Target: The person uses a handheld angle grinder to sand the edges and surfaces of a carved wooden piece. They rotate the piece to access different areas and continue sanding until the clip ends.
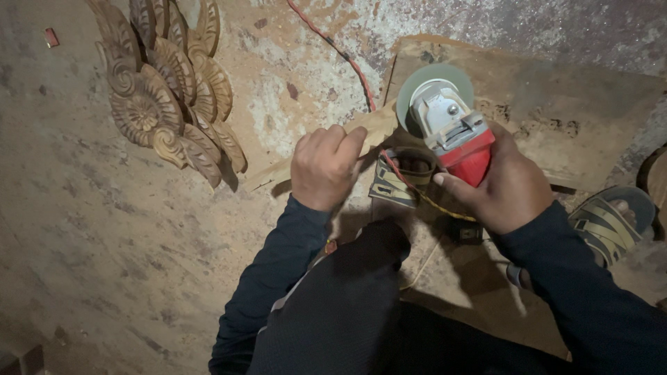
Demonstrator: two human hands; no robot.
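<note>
Dusty floor (90, 229) | left hand (323, 170) clenched on wood strip (375, 125) | right hand (504, 184) grasping red grinder (455, 135) | keep your disc flat, fingers clear.

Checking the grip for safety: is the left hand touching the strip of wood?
Touching. The head view shows the left hand curled over the wood strip, fingers wrapped on its edge with no gap.

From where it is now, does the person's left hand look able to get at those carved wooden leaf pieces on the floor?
Probably yes. The left hand grips a wooden strip, and the carved wooden pieces lie beside it across bare dusty floor with nothing between. It would have to release the strip first.
</note>
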